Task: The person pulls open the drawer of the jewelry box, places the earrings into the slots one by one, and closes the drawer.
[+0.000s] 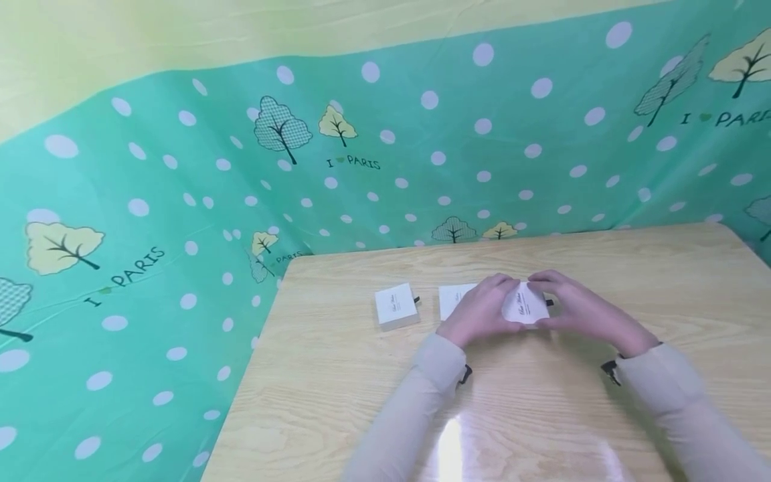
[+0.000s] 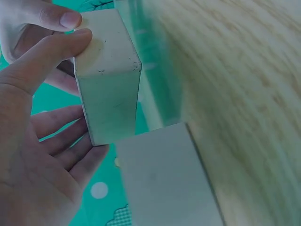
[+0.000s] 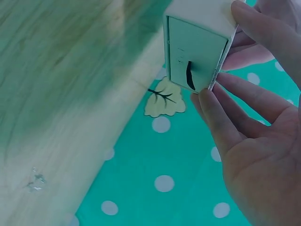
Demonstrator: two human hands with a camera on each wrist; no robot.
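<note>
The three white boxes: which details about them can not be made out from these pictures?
- Held box: the head view shows print too small to read; both hands cover its sides.
- Middle box: the left hand hides most of it in the head view.
- Left box: its lettering is too small to read.
- Black tab: the right wrist view cannot show whether it opens the box.
</note>
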